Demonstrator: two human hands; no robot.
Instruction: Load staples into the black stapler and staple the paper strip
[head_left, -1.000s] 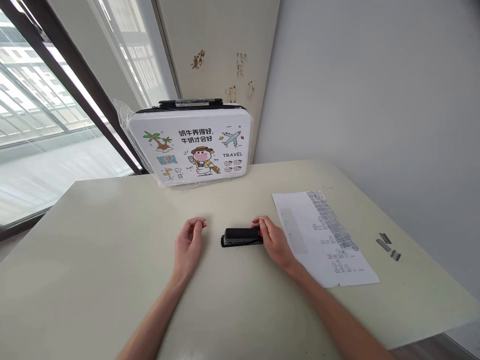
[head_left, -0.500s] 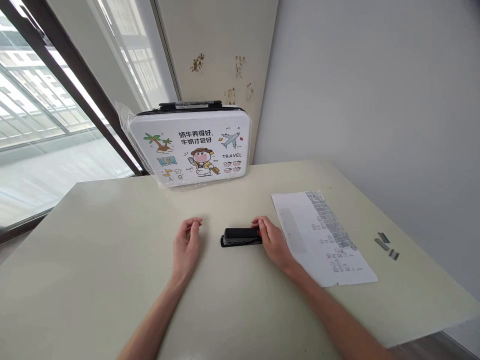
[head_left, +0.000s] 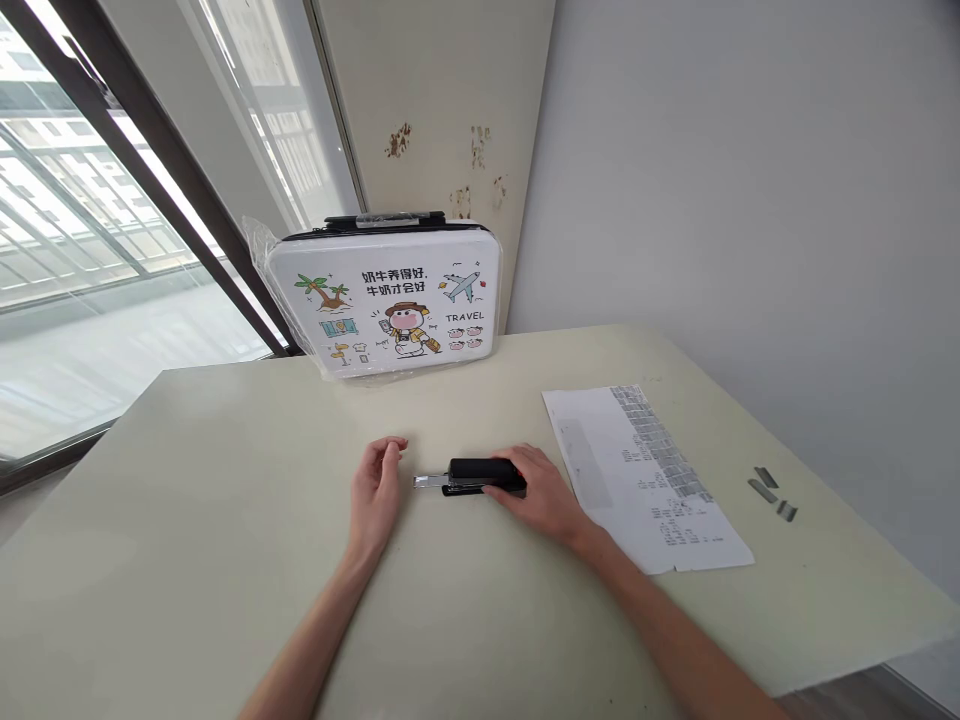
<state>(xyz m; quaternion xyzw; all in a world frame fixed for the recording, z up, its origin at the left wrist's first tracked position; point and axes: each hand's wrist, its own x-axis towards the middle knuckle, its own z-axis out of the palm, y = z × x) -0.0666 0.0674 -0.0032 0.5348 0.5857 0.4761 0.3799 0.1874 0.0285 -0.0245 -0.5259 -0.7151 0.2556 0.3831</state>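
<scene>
Since half a second ago a thin metal tray has slid out of the left end of the small black plastic stapler, and my right hand has shifted from the stapler's right end to lie over its top and near side. From the one head view, that right hand is now closed around the stapler's right half, fingers along the body, pinning it flat on the pale cream tabletop, roughly mid-table. I'd judge the grip sits at that end because that keeps the sliding tray free.

My left hand rests on the table just left of the tray tip, fingers loosely curled, holding nothing, not touching the stapler.

Right of the stapler lies a white printed paper sheet, flat, close to my right wrist. Further right, near the table edge, sit a few short grey staple strips, well apart from the hands. At the far side a white cartoon-printed carry case in clear plastic wrap stands upright against the wall.
</scene>
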